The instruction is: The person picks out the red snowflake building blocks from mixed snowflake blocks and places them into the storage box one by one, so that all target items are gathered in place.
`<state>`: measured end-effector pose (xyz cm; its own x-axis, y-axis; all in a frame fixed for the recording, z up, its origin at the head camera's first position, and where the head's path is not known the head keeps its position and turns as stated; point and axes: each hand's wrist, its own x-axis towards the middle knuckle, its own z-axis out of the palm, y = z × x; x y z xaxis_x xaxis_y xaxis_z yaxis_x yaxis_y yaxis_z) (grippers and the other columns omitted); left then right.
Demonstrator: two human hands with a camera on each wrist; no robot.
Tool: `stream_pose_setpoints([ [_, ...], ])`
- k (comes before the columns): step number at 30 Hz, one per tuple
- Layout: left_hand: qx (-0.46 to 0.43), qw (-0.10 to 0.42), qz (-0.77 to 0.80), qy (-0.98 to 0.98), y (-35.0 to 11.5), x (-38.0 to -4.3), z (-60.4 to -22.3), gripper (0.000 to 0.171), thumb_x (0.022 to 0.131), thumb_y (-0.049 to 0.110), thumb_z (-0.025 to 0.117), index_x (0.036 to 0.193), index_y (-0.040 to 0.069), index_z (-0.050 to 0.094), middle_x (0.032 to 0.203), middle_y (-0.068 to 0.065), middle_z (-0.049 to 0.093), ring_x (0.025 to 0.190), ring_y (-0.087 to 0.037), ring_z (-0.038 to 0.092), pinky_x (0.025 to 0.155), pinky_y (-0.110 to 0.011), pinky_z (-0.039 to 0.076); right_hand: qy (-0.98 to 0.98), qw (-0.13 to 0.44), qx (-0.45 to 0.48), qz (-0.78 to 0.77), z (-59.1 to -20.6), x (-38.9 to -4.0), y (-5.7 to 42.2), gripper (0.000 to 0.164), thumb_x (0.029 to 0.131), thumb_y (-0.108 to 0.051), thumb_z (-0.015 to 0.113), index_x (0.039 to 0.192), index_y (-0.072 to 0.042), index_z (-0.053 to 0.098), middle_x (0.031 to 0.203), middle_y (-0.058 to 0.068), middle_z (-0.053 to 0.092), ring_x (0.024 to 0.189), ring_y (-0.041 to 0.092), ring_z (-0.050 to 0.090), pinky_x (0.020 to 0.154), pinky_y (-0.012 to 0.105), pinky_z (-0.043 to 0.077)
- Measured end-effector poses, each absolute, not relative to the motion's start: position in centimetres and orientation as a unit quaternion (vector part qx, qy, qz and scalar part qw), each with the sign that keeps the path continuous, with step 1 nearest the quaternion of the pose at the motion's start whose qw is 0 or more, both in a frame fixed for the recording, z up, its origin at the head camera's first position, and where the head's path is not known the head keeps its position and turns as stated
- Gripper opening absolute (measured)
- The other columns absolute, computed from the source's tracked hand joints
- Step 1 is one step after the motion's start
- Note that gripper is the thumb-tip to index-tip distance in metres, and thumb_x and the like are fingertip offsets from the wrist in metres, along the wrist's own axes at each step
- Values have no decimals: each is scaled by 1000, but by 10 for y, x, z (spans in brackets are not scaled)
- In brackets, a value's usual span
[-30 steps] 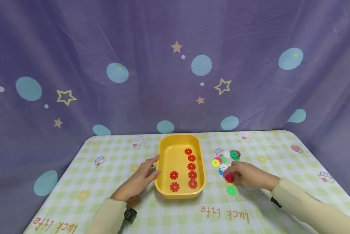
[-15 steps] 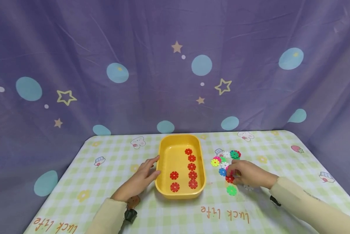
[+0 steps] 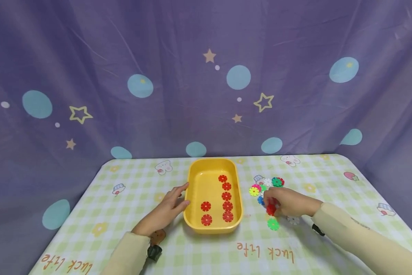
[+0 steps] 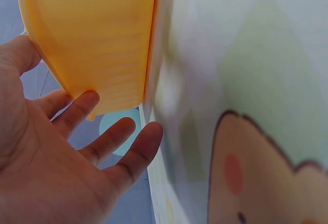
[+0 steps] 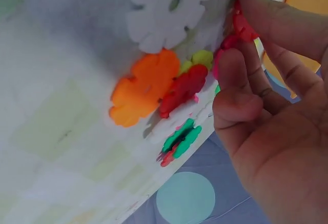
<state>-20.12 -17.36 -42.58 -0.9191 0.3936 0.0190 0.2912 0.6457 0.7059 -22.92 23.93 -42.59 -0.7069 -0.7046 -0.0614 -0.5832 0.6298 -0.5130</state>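
A green-and-white checked tablecloth (image 3: 330, 183) bears a yellow tray (image 3: 206, 187); to its right lie multicoloured notched discs (image 3: 273, 224).

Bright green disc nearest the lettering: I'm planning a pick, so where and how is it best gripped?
Likely a pinch across the left and right rim of the bright green disc, coming from above: it lies flat on the tablecloth, cloth shows at both sides, and a red disc shows just beyond its far edge.
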Motion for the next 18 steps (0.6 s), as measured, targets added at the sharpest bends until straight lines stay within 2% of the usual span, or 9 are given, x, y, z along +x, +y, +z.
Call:
stream_pose_setpoints([
  [8, 195, 63, 374, 904, -175, -203, -427, 58, 99, 33, 50, 151, 18, 27, 146, 0, 34, 129, -28, 36, 102, -52, 31, 897, 89, -345, -263, -429, -230, 237, 27, 77, 0, 76, 85, -20, 59, 74, -8, 57, 64, 7, 50, 61, 25, 45],
  [13, 192, 70, 378, 903, -175, -202, -427, 59, 99, 33, 51, 151, 18, 27, 146, 1, 33, 129, -27, 36, 102, -50, 32, 888, 92, -347, -288, -429, -229, 236, 21, 81, -4, 75, 82, -19, 62, 76, -8, 62, 64, 6, 54, 60, 25, 47],
  [18, 193, 66, 377, 903, -175, -202, -427, 59, 99, 33, 51, 151, 18, 27, 146, 1, 33, 129, -27, 36, 101, -51, 33, 883, 91, -349, -300, -427, -229, 236, 19, 82, -3, 74, 85, -19, 63, 79, -5, 64, 68, 6, 56, 63, 26, 48],
])
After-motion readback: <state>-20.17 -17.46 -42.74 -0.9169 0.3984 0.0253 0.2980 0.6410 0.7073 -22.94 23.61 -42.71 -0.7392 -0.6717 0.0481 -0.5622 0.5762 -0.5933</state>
